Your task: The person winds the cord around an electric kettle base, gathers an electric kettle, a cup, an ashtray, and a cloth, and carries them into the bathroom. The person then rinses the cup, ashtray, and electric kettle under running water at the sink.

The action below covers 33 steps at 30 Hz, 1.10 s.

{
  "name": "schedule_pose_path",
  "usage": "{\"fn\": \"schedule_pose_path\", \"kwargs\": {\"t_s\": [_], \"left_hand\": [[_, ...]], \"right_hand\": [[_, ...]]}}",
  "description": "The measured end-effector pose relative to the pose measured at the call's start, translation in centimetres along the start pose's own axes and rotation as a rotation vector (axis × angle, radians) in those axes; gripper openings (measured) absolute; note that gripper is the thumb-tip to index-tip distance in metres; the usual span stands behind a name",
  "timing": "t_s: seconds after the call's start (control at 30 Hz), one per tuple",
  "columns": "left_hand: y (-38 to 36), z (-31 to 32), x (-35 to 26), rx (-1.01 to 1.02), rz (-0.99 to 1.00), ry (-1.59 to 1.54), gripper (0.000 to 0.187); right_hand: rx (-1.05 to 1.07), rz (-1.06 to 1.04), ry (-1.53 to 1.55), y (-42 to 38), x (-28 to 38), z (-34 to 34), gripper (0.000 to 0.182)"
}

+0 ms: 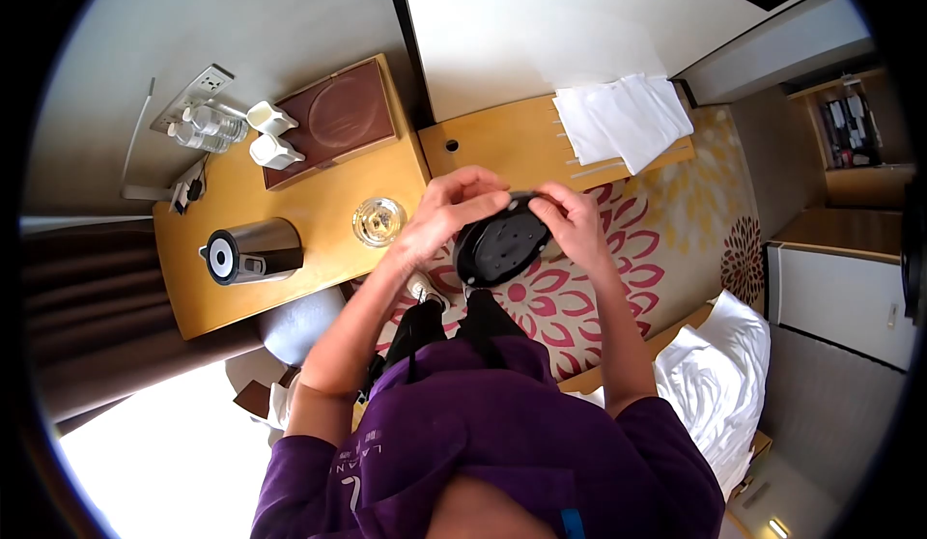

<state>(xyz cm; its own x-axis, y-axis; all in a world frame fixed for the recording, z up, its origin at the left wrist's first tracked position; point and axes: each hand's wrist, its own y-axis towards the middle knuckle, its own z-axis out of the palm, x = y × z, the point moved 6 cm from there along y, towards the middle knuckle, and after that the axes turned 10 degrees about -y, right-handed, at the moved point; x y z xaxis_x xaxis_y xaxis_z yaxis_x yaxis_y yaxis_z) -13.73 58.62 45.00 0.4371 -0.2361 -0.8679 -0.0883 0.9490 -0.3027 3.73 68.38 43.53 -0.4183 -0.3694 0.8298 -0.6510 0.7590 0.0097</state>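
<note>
A round black kettle base (502,245) is held up in front of me, tilted, with small pale dots along its rim. My left hand (454,212) has its thumb and fingers closed on the upper left edge. On the upper right edge, my right hand (572,222) pinches the rim between thumb and fingers. The steel electric kettle (255,251) lies on the wooden desk (333,269) to the left, its lid end facing left. A round glass ashtray (379,221) sits near the desk's edge, beside my left wrist.
At the desk's back stand two water bottles (214,126), two white cups (273,133) and a brown tray (343,114). White folded cloths (623,122) lie on a low wooden bench (502,138). White bedding (715,375) is at my right, above patterned carpet (637,278).
</note>
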Motion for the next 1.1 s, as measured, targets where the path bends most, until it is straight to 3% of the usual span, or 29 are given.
{"fn": "schedule_pose_path", "kwargs": {"t_s": [0.07, 0.13, 0.17, 0.23, 0.27, 0.37, 0.5, 0.57, 0.6, 0.77, 0.83, 0.9, 0.97, 1.03, 1.1], "left_hand": [[0.4, 0.4, -0.5, 0.049, -0.057, 0.134, 0.040], [0.6, 1.8, -0.9, 0.155, -0.023, 0.554, 0.032], [0.7, 1.9, -1.0, 0.158, -0.021, 0.554, 0.032], [0.9, 1.5, -1.9, 0.043, 0.097, 0.695, 0.026], [0.9, 1.4, -2.1, 0.022, 0.175, 0.716, 0.022], [1.2, -0.3, -1.0, -0.139, 0.213, 0.463, 0.019], [0.8, -0.9, -0.6, -0.318, 0.218, 0.256, 0.019], [0.5, -0.3, -0.5, -0.362, 0.252, 0.216, 0.020], [0.3, -0.3, -0.7, -0.414, 0.298, 0.225, 0.019], [-1.2, 0.9, -0.5, -0.511, 0.388, 0.281, 0.018], [-1.2, 0.6, 0.3, -0.439, 0.449, 0.001, 0.019], [-1.3, -0.4, -0.3, -0.375, 0.439, 0.050, 0.020], [-0.8, 0.3, -1.5, -0.182, 0.294, 0.257, 0.024], [-0.1, 0.3, -2.8, -0.081, 0.228, 0.287, 0.029], [0.4, 0.6, -2.1, 0.139, -0.005, 0.481, 0.030]], "right_hand": [[0.093, 0.031, 0.085, 0.3, 2.7, 0.2, 0.016], [0.253, 0.021, 0.130, 0.4, 4.1, 0.5, 0.017], [0.251, 0.021, 0.128, 0.6, 4.1, 0.0, 0.017], [0.349, 0.173, 0.404, 0.7, 3.4, -0.8, 0.024], [0.320, 0.126, 0.483, 0.5, 4.2, -1.7, 0.029], [0.206, 0.086, 0.220, -0.1, 2.2, -2.9, 0.025], [0.172, 0.182, 0.149, -1.0, -1.3, -1.8, 0.024], [-0.105, 0.340, 0.284, -1.5, -1.0, -0.9, 0.028], [-0.127, 0.387, 0.113, -1.5, -0.6, -0.8, 0.037], [-0.027, 0.550, 0.400, -2.0, -2.2, 3.4, 0.049], [0.020, 0.586, 0.500, -2.0, -2.9, 3.3, 0.047], [-0.055, 0.307, 0.331, -0.9, -0.9, 1.6, 0.040], [-0.111, 0.067, 0.062, 0.0, 1.9, -0.4, 0.030], [0.006, -0.082, 0.031, 0.4, 3.6, -0.5, 0.030], [0.071, -0.091, -0.021, 0.8, 4.2, -1.0, 0.030]]}}
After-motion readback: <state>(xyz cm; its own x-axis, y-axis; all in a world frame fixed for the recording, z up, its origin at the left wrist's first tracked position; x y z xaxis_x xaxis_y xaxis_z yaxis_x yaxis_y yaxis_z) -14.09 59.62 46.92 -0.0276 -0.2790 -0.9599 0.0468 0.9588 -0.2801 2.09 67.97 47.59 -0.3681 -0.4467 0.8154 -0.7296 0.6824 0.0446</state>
